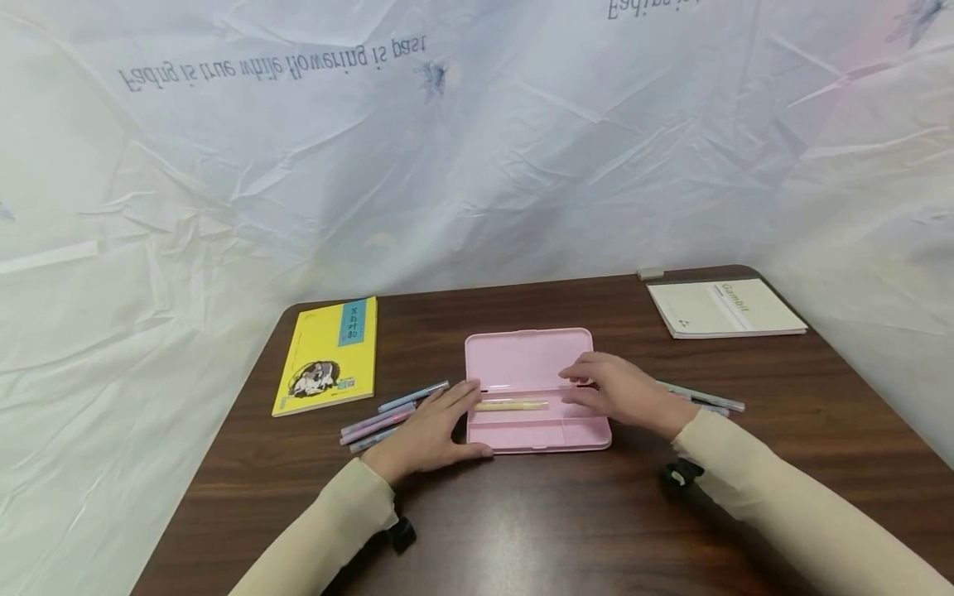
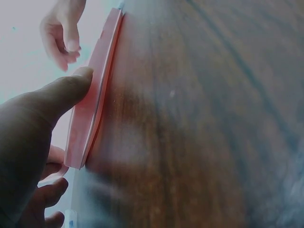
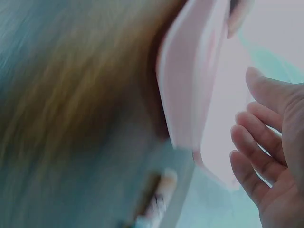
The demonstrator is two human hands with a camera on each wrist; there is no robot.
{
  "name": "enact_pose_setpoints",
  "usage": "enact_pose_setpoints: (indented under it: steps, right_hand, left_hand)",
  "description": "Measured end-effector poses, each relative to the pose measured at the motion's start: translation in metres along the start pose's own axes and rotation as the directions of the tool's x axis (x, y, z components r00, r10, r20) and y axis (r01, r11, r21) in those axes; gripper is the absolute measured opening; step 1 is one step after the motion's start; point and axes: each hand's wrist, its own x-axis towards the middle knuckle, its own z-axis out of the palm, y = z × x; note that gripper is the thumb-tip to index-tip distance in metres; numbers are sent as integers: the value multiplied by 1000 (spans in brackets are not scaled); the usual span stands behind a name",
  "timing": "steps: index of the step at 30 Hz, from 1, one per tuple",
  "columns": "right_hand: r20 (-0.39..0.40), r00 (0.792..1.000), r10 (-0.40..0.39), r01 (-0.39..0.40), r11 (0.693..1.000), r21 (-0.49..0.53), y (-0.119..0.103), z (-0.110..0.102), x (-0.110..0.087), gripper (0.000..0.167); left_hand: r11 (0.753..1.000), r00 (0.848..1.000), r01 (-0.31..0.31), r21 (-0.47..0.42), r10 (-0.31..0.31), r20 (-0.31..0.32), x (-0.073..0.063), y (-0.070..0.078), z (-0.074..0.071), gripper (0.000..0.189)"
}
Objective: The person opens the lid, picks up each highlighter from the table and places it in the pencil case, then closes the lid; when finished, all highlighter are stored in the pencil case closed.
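Note:
A pink pencil case (image 1: 514,435) lies with its lid (image 1: 525,356) swung back. Inside its long rear compartment is a yellow pen (image 1: 512,406). My left hand (image 1: 428,434) holds the case by its near left corner, thumb along the front wall and fingers at the left end. In the left wrist view that thumb (image 2: 71,92) lies against the pink front wall. My right hand (image 1: 622,389) hovers over the right side of the case, fingers loosely bent with nothing between them. The right wrist view shows its spread fingers (image 3: 256,137) beside the case.
Several pens (image 1: 380,422) lie left of the case, partly behind my left hand. More pens (image 1: 704,397) lie right, beyond my right wrist. A yellow book (image 1: 328,356) rests at the left, a white notebook (image 1: 723,306) at the back right. Behind the brown table (image 1: 507,513) hangs a white curtain.

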Motion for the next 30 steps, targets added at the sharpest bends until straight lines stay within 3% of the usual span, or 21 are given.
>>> enact_pose_setpoints:
  steps: [4, 8, 14, 22, 30]
  right_hand:
    - [-16, 998, 54, -54, 998, -23, 8, -17, -10, 34]
    - [-80, 994, 71, -75, 996, -47, 18, -31, -24, 34]
    - [-136, 981, 139, -151, 985, -80, 36, -46, -54, 37]
    - [-117, 956, 269, -282, 953, -115, 60, -52, -103, 38]
    - [-143, 942, 304, -325, 934, -151, 76, -53, -125, 37]
  left_hand:
    - [1000, 1000, 10, -4, -10, 4, -1, 0, -1, 97]
    - [1000, 1000, 17, -11, -17, 3, -1, -1, -2, 98]
    - [1000, 1000, 25, -15, -25, -2, -1, -1, -1, 98]
    - [998, 999, 36, -42, -35, 16, 0, 1, 4, 101]
    - [999, 999, 43, -28, -43, 5, 0, 0, 3, 100]
